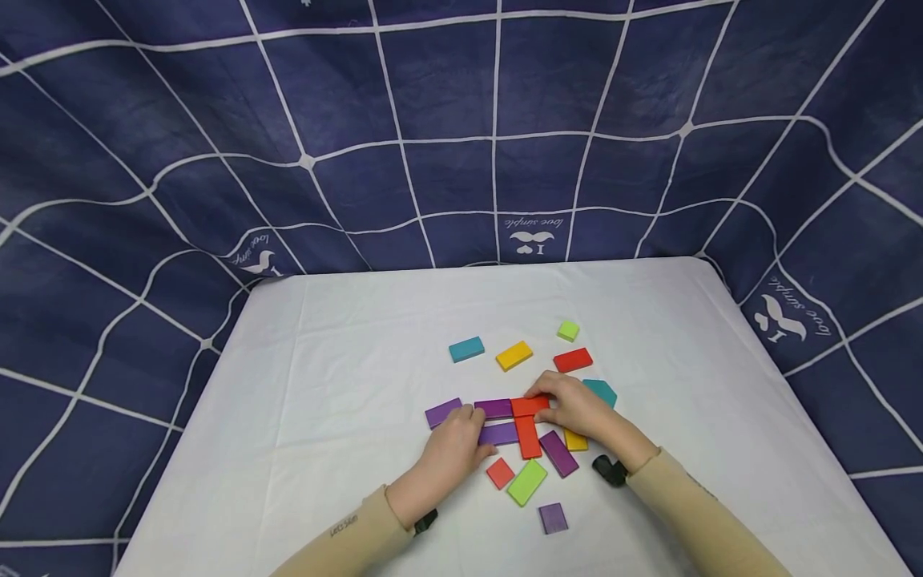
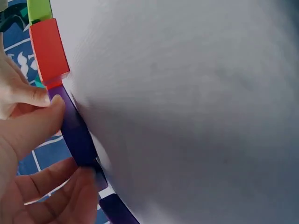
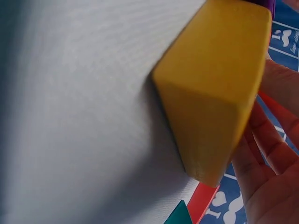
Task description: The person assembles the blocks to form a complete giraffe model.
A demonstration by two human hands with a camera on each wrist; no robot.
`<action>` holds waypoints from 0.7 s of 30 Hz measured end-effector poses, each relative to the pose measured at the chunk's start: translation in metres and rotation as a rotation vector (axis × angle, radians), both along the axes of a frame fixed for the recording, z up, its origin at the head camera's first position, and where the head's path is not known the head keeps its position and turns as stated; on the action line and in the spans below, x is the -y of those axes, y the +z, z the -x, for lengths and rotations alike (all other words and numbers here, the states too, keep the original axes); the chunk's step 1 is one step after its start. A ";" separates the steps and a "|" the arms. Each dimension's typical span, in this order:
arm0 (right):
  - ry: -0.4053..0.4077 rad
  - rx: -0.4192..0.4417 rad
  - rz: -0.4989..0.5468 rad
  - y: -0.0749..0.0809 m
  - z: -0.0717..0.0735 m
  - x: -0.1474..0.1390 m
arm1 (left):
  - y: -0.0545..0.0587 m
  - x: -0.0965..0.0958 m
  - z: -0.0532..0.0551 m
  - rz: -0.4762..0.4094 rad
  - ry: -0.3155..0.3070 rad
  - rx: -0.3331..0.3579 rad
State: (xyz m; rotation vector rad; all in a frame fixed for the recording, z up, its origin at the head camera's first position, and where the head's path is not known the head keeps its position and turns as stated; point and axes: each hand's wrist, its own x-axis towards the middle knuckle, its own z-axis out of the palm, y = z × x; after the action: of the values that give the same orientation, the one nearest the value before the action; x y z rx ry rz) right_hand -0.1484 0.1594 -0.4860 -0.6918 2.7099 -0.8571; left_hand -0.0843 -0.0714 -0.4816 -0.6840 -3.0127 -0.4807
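Observation:
Two purple blocks lie one above the other on the table, the upper purple block [image 1: 493, 409] meeting the flat red block [image 1: 530, 406] end to end. My left hand [image 1: 450, 445] holds the lower purple block [image 1: 499, 434], its thumb and fingers at that block's sides in the left wrist view. My right hand [image 1: 573, 405] pinches the flat red block, fingertips at its far edge and thumb at its near edge. Below it stands an upright red block [image 1: 528, 437], touching it. The yellow block [image 3: 210, 84] fills the right wrist view, beside the right hand.
Another purple block [image 1: 443, 413] lies by the left fingers. Nearer are a slanted purple block [image 1: 558, 453], a green block [image 1: 527, 482], a red square [image 1: 500, 473] and a purple square [image 1: 553, 518]. Beyond lie blue [image 1: 466, 349], yellow [image 1: 514, 356] and red [image 1: 573, 360] blocks.

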 end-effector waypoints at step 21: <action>0.017 -0.026 0.004 -0.002 -0.001 -0.002 | 0.003 0.001 0.025 -0.039 -0.157 0.106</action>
State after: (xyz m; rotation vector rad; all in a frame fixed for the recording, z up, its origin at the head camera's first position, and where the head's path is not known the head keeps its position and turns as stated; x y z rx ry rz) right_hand -0.1477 0.1612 -0.4879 -0.7311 2.7214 -0.8558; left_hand -0.1094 -0.0723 -0.4785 -0.9264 -3.0515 -0.5968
